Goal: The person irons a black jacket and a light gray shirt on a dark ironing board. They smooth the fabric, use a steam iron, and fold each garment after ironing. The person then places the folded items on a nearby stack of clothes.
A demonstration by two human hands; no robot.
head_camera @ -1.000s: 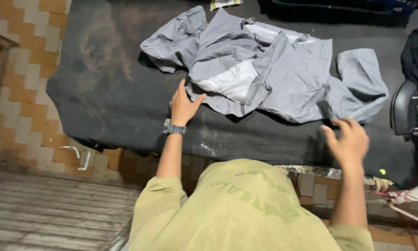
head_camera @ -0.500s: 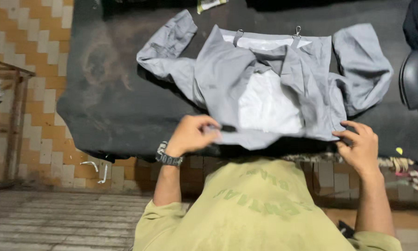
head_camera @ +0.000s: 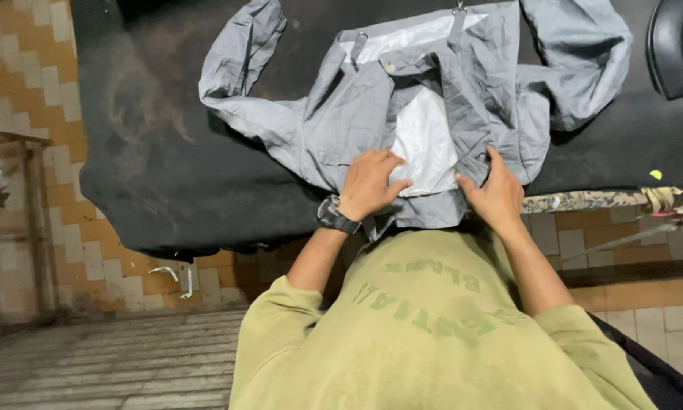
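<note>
A grey pair of trousers (head_camera: 334, 121) lies spread on a black padded cloth (head_camera: 152, 175) over a counter, its white pocket lining (head_camera: 425, 140) showing in the middle. My left hand (head_camera: 370, 184), with a dark wristwatch (head_camera: 335, 215), presses flat on the fabric at the near edge, fingers on the white lining. My right hand (head_camera: 495, 193) grips the grey fabric just right of the lining. Both hands sit close together at the counter's near edge, above my olive-green shirt (head_camera: 432, 326).
The counter front is tiled in orange and cream (head_camera: 30, 83). A dark rounded object (head_camera: 679, 45) sits at the far right on the cloth. A patterned cloth strip (head_camera: 584, 200) hangs along the right edge. Grey floor (head_camera: 91, 364) lies at the lower left.
The crumpled trousers have been pulled toward me and spread out. Both hands moved inward from wide apart and now meet at the white lining.
</note>
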